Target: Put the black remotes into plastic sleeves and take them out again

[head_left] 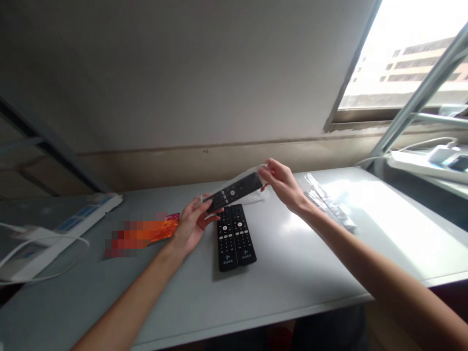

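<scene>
We can read no word, brand or number for certain. Near the end closest to the front edge of the surface [292,273], the left remote [225,243] and the right remote [243,239] each carry a pale logo over a short line of characters, too small for us to make out. Their keys bear tiny pale marks, as do those on the held remote [237,189] in its clear bag [260,196], equally unreadable.
</scene>
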### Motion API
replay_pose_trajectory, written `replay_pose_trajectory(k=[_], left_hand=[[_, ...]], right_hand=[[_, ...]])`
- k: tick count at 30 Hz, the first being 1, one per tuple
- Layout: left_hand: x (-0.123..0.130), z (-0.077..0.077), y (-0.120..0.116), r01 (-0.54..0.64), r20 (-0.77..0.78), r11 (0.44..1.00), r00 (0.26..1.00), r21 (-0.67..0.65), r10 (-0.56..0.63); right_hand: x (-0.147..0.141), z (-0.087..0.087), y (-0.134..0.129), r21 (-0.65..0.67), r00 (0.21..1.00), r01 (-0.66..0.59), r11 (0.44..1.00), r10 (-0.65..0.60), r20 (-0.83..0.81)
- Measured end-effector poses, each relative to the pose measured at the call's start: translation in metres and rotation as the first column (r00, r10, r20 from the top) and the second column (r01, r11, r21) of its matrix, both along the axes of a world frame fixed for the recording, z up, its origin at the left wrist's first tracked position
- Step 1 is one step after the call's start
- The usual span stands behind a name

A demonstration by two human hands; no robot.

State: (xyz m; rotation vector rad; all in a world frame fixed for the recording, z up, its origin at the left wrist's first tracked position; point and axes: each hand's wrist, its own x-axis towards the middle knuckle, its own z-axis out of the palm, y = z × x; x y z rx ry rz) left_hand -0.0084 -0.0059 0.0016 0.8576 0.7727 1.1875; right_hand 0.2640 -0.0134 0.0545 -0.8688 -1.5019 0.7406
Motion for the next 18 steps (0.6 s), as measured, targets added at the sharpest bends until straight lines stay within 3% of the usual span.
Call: replay_pose_trajectory(k=[6,11,13,15,18], left_hand=[[-0.004,0.003,-0.002,0.209,-0.037,0.976,0.978,0.062,-0.207],[-0.003,0.005,-0.007,0.286,-0.110,0.956,0.954,0.062,-0.279],[-0.001,0.005,-0.007,0.272,-0.138,0.960,0.955,0.067,-0.261],[0.001,0.005,-0.008,0.241,-0.131,0.967,0.965,0.086,-0.229],[0.002,0.007,-0.010,0.192,-0.087,0.976,0.979,0.100,-0.184]], right_hand=[[-0.019,0.084,0.031,0.016,0.970,-0.146,0.989,0.140,0.196],[-0.003,0.130,0.043,0.068,0.997,-0.041,0.997,0.036,0.068],[0.020,0.132,0.045,0.107,0.992,0.102,0.989,-0.093,-0.087],[0.044,0.121,0.046,0.112,0.924,0.284,0.952,-0.241,-0.296],[0.061,0.072,0.040,-0.036,0.730,0.472,0.881,-0.413,-0.544]])
